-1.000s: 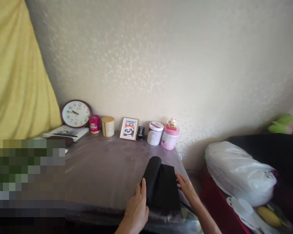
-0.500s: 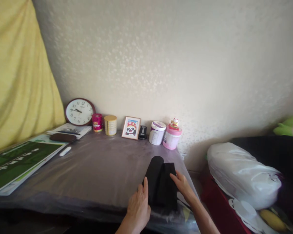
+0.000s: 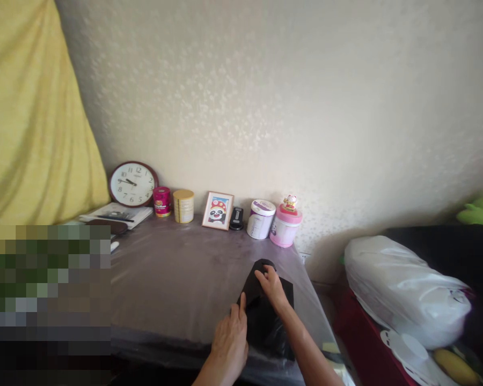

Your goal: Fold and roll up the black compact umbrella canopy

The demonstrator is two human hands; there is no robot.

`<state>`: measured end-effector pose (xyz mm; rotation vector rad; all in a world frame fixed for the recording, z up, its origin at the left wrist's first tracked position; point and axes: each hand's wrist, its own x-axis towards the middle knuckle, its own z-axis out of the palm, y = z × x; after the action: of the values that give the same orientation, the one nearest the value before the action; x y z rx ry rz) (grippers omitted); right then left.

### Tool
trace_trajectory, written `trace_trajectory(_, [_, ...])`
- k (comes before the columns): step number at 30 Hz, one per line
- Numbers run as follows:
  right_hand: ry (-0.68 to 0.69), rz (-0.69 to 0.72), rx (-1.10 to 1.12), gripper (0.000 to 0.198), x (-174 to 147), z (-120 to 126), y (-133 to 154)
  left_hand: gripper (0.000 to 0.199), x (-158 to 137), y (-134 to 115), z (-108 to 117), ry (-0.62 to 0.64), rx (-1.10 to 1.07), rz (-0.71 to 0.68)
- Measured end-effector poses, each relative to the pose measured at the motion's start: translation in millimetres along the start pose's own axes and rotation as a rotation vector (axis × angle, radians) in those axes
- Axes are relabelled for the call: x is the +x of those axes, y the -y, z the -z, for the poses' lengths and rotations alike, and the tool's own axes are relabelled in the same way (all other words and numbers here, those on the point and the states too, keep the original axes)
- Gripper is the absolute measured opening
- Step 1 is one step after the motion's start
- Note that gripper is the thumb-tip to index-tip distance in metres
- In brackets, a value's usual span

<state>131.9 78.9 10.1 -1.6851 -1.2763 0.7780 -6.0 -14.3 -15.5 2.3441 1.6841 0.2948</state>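
Note:
A black folded item (image 3: 261,327), which looks like a soft case, lies near the table's front right edge. It has a rounded top end and a flatter panel on its right; I cannot make out its exact kind. My left hand (image 3: 230,335) grips its left edge, the index finger stretched along the side and the other fingers bent. Across its upper part reaches my right hand (image 3: 272,287), thumb and fingers bent against the black surface near the rounded end. The right forearm hides some of the flat panel.
Along the wall stand a clock (image 3: 133,184), a pink tin (image 3: 161,201), a yellow-lidded can (image 3: 184,206), a panda picture frame (image 3: 218,210), a black stapler-like object (image 3: 236,219) and two tubs, white (image 3: 261,220) and pink (image 3: 285,228). A white plastic bag (image 3: 406,289) sits right of the table (image 3: 165,289).
My right hand has moved left and up, from the right edge of the black item onto its upper part. My left hand keeps its hold on the left side.

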Motion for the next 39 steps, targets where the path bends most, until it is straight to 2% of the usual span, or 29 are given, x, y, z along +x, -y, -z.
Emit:
trace_trajectory(5, [0.109, -0.017, 0.037, 0.035, 1, -6, -4, 0.080, 0, 3, -4, 0.012, -0.033, -0.004])
trace_trajectory(13, [0.197, 0.086, 0.034, 0.023, -2, -7, -5, 0.067, -5, 14, 18, 0.060, -0.153, -0.029])
trace_trajectory(15, [0.196, 0.095, 0.020, 0.021, -2, -7, -7, 0.059, -6, 16, 25, 0.018, -0.141, 0.000])
trace_trajectory(17, [0.194, 0.107, 0.009, 0.022, -1, -8, -9, 0.051, -6, 14, 30, -0.083, -0.093, 0.018])
trace_trajectory(20, [0.187, 0.132, -0.012, 0.022, -2, -8, -12, 0.048, -3, 10, 30, -0.196, -0.055, -0.099])
trace_trajectory(22, [0.164, 0.171, -0.038, 0.021, -4, -8, -11, 0.056, -1, 7, 23, -0.173, -0.062, -0.233])
trace_trajectory(24, [0.133, 0.222, -0.073, 0.020, -8, -8, -9, 0.070, 1, 5, 15, -0.116, -0.066, -0.302])
trace_trajectory(26, [0.112, 0.255, -0.107, 0.021, -12, -7, -7, 0.080, 2, 4, 6, -0.078, -0.064, -0.293])
trace_trajectory(29, [0.112, 0.305, -0.175, 0.023, -19, -3, -7, 0.081, 2, 2, 0, -0.040, -0.056, -0.237])
trace_trajectory(34, [-0.011, 0.641, -0.416, 0.025, -25, 9, -19, 0.083, 4, -2, 2, 0.056, -0.053, -0.174])
trace_trajectory(39, [-0.094, 0.722, -0.488, 0.030, 2, 12, -40, 0.091, 4, -2, 3, 0.115, -0.088, -0.166])
